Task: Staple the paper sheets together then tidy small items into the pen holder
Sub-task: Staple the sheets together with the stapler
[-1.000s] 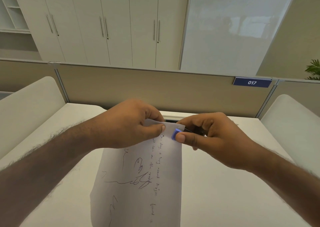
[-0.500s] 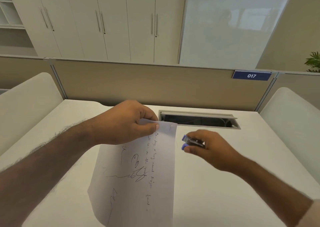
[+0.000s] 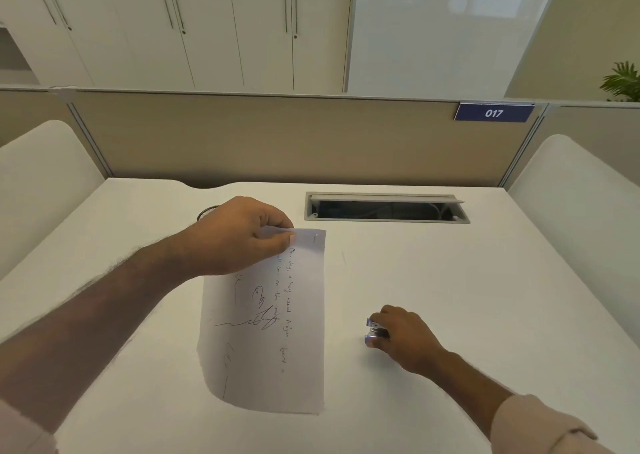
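Pinching the top edge of the white handwritten paper sheets [image 3: 266, 318] between thumb and curled fingers, the left hand [image 3: 242, 235] held them lifted off the pale bench [image 3: 485, 298], so the page hung down toward the person with its lower corner curling. That grip looked meant to keep the sheets squared at the corner where a staple would go; a short dark mark just right of the thumb may have been a staple, though it was too small to be sure. I could not tell how many sheets there were.

Well to the right and nearer the person, the right hand [image 3: 403, 336] was closed around a small metal stapler with blue ends [image 3: 374, 332], low at the bench surface, apparently resting it there, clear of the paper.

Behind the left hand, a dark round mesh rim [image 3: 206, 212] peeked out, probably the pen holder, mostly hidden by the knuckles. Beyond both hands lay an open grey cable slot [image 3: 386, 208].

The blue ink ran sideways along the page; I could make out "One day, a boy named" and little else. A navy plate [image 3: 493, 112] on the partition read "017".
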Demonstrator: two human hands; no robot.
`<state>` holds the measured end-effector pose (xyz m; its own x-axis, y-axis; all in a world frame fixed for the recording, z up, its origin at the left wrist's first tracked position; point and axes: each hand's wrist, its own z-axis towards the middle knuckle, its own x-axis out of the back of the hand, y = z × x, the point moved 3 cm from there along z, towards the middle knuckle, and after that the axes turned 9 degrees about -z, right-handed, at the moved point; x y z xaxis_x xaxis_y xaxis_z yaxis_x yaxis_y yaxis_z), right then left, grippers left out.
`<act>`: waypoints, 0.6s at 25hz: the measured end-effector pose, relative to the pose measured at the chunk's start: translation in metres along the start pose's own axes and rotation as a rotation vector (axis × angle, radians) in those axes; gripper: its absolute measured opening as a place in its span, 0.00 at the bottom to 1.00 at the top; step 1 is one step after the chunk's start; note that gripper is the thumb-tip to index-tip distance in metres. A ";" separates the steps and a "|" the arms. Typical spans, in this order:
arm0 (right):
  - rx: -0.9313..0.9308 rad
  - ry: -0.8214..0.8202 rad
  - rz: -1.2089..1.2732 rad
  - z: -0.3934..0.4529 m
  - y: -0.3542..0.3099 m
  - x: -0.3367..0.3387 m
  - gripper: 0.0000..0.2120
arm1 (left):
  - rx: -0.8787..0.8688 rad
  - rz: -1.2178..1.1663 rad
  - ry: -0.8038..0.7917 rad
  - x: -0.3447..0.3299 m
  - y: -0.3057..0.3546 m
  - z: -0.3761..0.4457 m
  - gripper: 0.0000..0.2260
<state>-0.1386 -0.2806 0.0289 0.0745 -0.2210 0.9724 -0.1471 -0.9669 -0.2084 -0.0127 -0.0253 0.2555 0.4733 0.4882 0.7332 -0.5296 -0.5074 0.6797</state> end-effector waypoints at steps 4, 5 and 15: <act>-0.011 -0.046 -0.114 -0.007 0.020 -0.025 0.11 | -0.001 -0.008 -0.013 -0.004 -0.002 0.004 0.12; -0.021 -0.042 -0.111 -0.008 0.024 -0.028 0.10 | 0.004 -0.010 -0.012 -0.005 -0.004 0.005 0.13; -0.386 -0.011 0.057 -0.010 0.030 -0.029 0.17 | 0.007 -0.001 0.045 -0.018 -0.019 0.022 0.10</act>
<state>-0.1553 -0.3023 -0.0048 0.0660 -0.2762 0.9588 -0.5117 -0.8343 -0.2051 0.0043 -0.0401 0.2293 0.4417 0.5204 0.7308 -0.5241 -0.5115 0.6810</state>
